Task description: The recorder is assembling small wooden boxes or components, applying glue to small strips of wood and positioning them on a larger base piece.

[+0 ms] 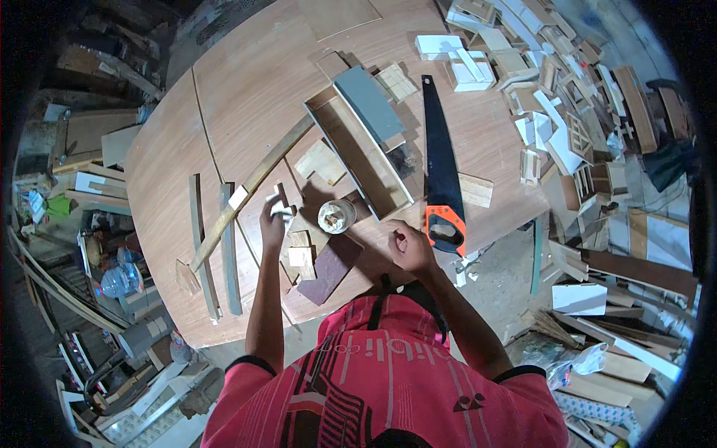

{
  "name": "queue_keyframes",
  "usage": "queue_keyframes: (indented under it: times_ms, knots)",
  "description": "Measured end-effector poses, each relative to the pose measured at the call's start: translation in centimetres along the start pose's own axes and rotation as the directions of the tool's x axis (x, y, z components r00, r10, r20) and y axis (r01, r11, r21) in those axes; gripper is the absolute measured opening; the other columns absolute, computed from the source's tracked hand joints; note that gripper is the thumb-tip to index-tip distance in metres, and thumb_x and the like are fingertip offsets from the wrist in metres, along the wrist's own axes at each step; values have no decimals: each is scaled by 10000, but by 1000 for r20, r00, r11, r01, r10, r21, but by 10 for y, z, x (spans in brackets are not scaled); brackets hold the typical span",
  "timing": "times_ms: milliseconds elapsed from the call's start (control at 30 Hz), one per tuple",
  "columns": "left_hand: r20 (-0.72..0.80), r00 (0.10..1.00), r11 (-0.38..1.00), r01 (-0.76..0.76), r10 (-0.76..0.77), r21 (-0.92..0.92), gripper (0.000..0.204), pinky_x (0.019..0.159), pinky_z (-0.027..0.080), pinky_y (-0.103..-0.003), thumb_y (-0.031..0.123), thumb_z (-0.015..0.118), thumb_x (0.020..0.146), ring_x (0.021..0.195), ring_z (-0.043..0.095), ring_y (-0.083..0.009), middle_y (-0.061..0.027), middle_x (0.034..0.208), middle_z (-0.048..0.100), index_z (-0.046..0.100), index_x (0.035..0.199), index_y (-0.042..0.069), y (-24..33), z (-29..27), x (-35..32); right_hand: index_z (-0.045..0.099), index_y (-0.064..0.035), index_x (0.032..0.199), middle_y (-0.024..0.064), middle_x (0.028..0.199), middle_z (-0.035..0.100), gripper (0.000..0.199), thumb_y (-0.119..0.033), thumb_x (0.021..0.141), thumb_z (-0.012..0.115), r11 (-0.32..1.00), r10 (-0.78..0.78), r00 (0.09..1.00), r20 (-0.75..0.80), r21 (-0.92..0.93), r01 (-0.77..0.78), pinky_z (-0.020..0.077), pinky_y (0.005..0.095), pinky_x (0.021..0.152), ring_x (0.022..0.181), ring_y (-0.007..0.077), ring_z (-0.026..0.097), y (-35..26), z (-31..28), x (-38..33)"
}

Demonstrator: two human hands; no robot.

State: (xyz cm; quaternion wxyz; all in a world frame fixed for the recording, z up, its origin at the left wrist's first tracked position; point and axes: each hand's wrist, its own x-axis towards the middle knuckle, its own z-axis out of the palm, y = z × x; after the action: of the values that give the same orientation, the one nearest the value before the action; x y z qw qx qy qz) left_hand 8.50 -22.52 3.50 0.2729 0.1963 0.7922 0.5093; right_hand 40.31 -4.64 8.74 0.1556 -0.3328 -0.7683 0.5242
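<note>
My left hand (272, 228) is closed around a small angular wooden piece with pale faces (282, 210), held above the table. Curled in front of my body, my right hand (409, 248) has its fingers bent in; whatever they may hold is hidden. Between the hands stands a round tub of whitish paste (336, 216). A dark purplish-brown sheet (330, 270) lies nearer to me, beside small wooden blocks (301, 257). Just beyond my right hand is a long open wooden box (357, 153) with a grey panel (369, 103) along it.
A handsaw (441, 153) with an orange and black handle lies right of the box. Long wood strips (250, 187) cross the left of the table (172, 142). Piled offcuts and small white boxes (472, 71) crowd the right. Scrap wood and a plastic bottle (119, 281) lie at left.
</note>
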Motion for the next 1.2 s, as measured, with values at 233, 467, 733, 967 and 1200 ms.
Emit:
queue_keyframes:
  times_ms: [233,467,733,967,1200]
  knots:
    - [12,1000,977,15,-18,212,204,773,431,-245,-58,433,869,837,558,-123,-92,952,620,590,993,-21,-32,-12,-116,593,-39,951,164,717,618,181,-62,772,599,980,92,929,-358,-131,-148,496,389,596,664,316,633,54,-40,-37]
    - [211,973,966,-143,97,216,295,566,394,-227,-96,460,809,652,497,-84,-64,850,620,643,1016,8,-20,20,-162,588,-20,1129,196,1109,608,410,-52,721,624,905,89,991,-96,-407,-121,444,437,938,1085,349,559,82,-59,-67]
    - [341,920,951,-261,193,167,281,657,452,-287,-41,477,812,719,577,-175,-125,869,639,618,1054,-6,-3,58,-169,487,-32,1231,181,1237,484,567,-131,703,671,715,76,995,-68,-692,-102,390,474,958,1194,358,438,89,-38,-76]
    - [648,693,800,-562,317,209,426,885,450,-416,117,618,792,995,555,-369,-235,1091,555,501,1175,-32,-8,136,-161,488,-43,1211,138,1183,515,527,-155,725,660,560,139,986,-97,-813,-159,362,450,967,1183,293,464,98,-23,-65]
    - [676,732,541,-602,81,587,1053,1059,345,-449,321,804,622,1318,337,-351,-186,1442,292,190,1423,21,34,217,-174,549,-7,1047,188,1068,567,340,-137,748,644,692,-26,973,-229,-707,-149,452,447,877,1012,359,563,87,-34,-84]
